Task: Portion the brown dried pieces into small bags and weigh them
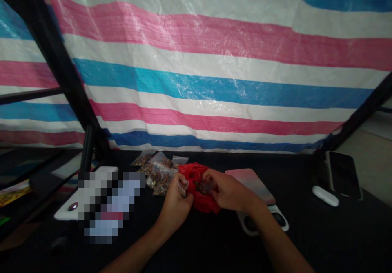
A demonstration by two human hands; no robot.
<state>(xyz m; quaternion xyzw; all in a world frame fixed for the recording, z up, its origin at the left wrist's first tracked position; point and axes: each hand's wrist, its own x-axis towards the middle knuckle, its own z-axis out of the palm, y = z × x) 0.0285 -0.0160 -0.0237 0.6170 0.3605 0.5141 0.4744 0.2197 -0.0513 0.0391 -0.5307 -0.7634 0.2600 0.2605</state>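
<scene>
A red plastic bag (204,203) lies open on the black table, with dark, loose contents inside. My left hand (178,195) is closed on a small clear bag (183,186) at the red bag's left edge. At the red bag's right side, my right hand (223,189) has its fingers curled in over the opening, against something dark and brownish that is too blurred to name. Several clear zip bags (157,175) filled with brown bits are piled just behind and left of my left hand.
Right of the red bag is a white scale (251,183) with a pinkish plate, partly under my right forearm. Farther right are a white case (325,196) and a phone (344,175). White and pixelated items lie left. A striped sheet (214,77) hangs behind the table (202,244).
</scene>
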